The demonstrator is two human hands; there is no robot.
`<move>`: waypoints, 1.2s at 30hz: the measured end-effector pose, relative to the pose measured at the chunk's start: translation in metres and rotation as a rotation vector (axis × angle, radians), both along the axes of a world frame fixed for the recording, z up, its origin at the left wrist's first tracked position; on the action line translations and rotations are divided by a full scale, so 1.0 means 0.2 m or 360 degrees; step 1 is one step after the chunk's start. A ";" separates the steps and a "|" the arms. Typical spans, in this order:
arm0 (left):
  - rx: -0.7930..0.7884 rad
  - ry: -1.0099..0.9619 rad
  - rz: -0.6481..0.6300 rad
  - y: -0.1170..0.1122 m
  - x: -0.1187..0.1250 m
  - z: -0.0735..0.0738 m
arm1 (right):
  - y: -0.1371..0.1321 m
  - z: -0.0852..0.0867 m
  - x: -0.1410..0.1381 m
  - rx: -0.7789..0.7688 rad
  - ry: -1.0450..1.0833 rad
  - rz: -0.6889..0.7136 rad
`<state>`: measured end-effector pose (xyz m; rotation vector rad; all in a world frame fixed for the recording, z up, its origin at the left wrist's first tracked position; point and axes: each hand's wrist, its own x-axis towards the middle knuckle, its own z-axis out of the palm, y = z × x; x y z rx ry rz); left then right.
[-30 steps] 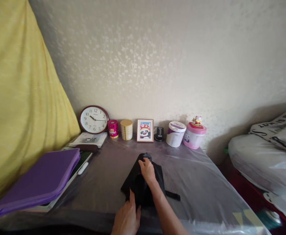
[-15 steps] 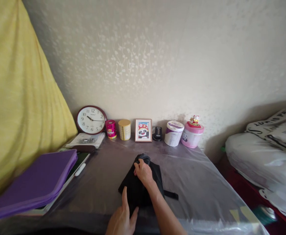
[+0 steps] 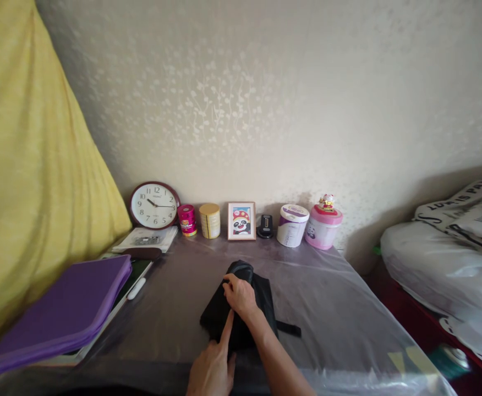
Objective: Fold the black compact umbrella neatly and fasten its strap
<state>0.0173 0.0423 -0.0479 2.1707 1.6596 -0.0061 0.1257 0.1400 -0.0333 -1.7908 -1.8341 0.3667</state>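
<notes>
A black fabric item (image 3: 218, 313), folded or bunched, lies in the middle of the table (image 3: 332, 313), which is covered in clear plastic; a black strap sticks out to its right. My right hand (image 3: 240, 296) rests on top of it with fingers curled around its upper edge. My left hand (image 3: 213, 369) is at the near edge, index finger stretched out and pressing on the fabric's lower part.
A purple zip folder (image 3: 59, 313) lies at the left over books and a white pen (image 3: 137, 287). Along the wall stand a clock (image 3: 154, 204), two small tins, a framed panda picture (image 3: 241, 220), and two tubs (image 3: 292, 225). Yellow curtain at left, white bags at right.
My right hand slid slightly down and left on the black fabric. My left hand went from flat on the fabric to pointing with one finger. The view shifted a little.
</notes>
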 end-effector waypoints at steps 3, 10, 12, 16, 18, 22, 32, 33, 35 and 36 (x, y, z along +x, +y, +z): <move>-0.0012 -0.0001 0.0020 0.00 0.00 -0.02 | -0.06 -0.01 0.02 0.0146 0.0181 0.0201; -0.0008 -0.0067 0.0069 0.01 -0.01 -0.06 | -0.27 -0.04 0.07 0.0558 0.0266 0.0596; -0.0007 -0.0071 0.0073 0.01 0.00 -0.05 | -0.26 -0.06 0.09 0.0605 0.0199 0.0616; -0.0012 -0.0058 0.0088 0.00 0.01 -0.03 | -0.12 -0.12 0.16 0.0627 0.0056 0.0507; -0.0024 -0.0041 0.0106 0.00 0.01 -0.03 | -0.02 -0.15 0.20 0.0612 -0.0015 0.0452; -0.0041 -0.0046 0.0116 0.01 0.01 -0.03 | 0.17 -0.15 0.26 0.0523 -0.0147 0.0317; -0.0038 -0.0114 0.0120 0.01 0.00 -0.06 | 0.03 -0.08 0.15 0.0627 -0.0115 0.0535; -0.0027 -0.0109 0.0126 0.01 0.00 -0.06 | 0.01 -0.09 0.14 0.0611 -0.0113 0.0609; -0.0006 -0.0108 0.0127 0.01 0.00 -0.06 | 0.02 -0.11 0.14 0.0601 -0.0104 0.0516; -0.0001 -0.0113 0.0124 0.01 0.00 -0.06 | 0.04 -0.12 0.16 0.0611 -0.0084 0.0387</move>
